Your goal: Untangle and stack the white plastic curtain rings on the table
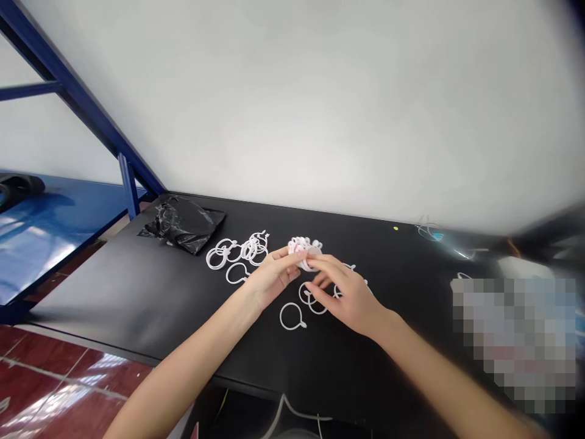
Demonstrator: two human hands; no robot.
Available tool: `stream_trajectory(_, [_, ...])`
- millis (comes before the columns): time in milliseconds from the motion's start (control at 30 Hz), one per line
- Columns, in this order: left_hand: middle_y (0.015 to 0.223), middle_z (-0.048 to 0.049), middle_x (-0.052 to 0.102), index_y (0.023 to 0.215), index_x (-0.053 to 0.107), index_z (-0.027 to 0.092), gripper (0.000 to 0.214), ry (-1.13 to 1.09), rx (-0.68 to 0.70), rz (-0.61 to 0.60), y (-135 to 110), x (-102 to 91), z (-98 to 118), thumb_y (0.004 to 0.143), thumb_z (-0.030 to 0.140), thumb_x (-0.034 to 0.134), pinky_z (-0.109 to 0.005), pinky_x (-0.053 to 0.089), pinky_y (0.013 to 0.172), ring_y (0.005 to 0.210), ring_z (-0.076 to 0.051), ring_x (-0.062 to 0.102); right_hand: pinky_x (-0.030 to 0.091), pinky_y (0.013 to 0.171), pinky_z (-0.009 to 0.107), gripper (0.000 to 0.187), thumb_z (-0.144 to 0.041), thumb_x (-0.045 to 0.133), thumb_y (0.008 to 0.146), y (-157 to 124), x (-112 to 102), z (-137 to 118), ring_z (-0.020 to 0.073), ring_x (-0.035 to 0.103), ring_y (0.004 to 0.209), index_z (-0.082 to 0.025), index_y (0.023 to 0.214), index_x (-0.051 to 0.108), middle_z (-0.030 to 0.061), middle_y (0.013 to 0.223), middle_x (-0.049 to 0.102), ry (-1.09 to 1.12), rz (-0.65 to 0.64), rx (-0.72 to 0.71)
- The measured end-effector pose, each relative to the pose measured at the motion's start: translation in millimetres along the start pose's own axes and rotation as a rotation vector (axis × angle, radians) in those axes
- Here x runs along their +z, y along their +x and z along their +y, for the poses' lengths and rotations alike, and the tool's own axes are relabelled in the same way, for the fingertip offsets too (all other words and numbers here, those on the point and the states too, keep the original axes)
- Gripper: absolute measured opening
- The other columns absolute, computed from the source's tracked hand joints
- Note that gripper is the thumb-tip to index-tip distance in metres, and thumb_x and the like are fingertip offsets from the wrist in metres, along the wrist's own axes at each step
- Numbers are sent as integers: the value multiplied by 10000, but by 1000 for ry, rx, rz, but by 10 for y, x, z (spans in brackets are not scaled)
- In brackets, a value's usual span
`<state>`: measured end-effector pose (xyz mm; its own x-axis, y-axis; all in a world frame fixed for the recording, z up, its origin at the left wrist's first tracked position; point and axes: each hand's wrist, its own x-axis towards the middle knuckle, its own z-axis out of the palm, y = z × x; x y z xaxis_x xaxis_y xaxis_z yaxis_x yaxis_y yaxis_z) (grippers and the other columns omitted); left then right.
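Both hands meet over a black table [137, 292]. My left hand [273, 274] pinches a stacked bunch of white plastic rings [305, 250] from the left. My right hand [345, 292] closes its fingers on the same bunch from the right. Several loose white rings lie flat on the table: a cluster [237, 251] to the left of my hands, one ring [292, 316] below them, and others [311, 299] partly hidden under my right hand.
A crumpled black plastic bag [183, 222] lies at the table's far left. A blue metal frame [77, 97] and blue shelf [46, 213] stand to the left. White wall behind. A blurred area [512, 341] covers the right. Red tiled floor [55, 378] lies below.
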<state>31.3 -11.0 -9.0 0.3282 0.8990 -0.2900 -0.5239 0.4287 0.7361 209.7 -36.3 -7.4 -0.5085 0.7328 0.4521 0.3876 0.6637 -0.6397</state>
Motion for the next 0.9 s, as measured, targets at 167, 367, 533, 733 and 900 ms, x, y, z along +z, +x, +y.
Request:
stream_trajectory(167, [694,30,622,798,650,139,327,262,272,206,-2,-300,321,621,326,851,-173,380,552,533,-34,463,599,658,296,359,-83,587,885,-97,-56,32,125,688,715,-241,1207,558,102,1237,636,96,367,-39])
stream_trajectory(367, [583,20,570,648,529,177,224,1511,455,286,-154,-654,709,717,288,711,-252,362,601,588,-146,543,581,660,306,213,-128,593,896,-231,-137,144,110,679,641,-227,1084,615,75,1141,666,77,440,135])
stream_trajectory(533, [741,-31,636,774,564,183,90,1906,349,276,-200,-700,676,782,255,616,-265,364,609,689,-196,595,576,637,298,170,-164,589,906,-260,-186,186,106,668,618,-225,1058,634,63,1099,672,63,460,159])
stream_trajectory(733, [845,-29,632,962,623,183,250,1814,421,222,-254,-809,637,786,358,654,-270,415,657,690,-170,570,567,611,308,91,-222,589,913,-279,-279,184,132,673,626,-219,983,646,72,1066,679,49,470,204])
stream_trajectory(900, [917,-30,606,913,640,197,258,1723,515,216,-380,-888,635,820,438,638,-243,411,626,636,-124,508,564,623,319,140,-320,572,926,-321,-444,154,156,670,619,-219,933,670,68,934,703,8,440,325])
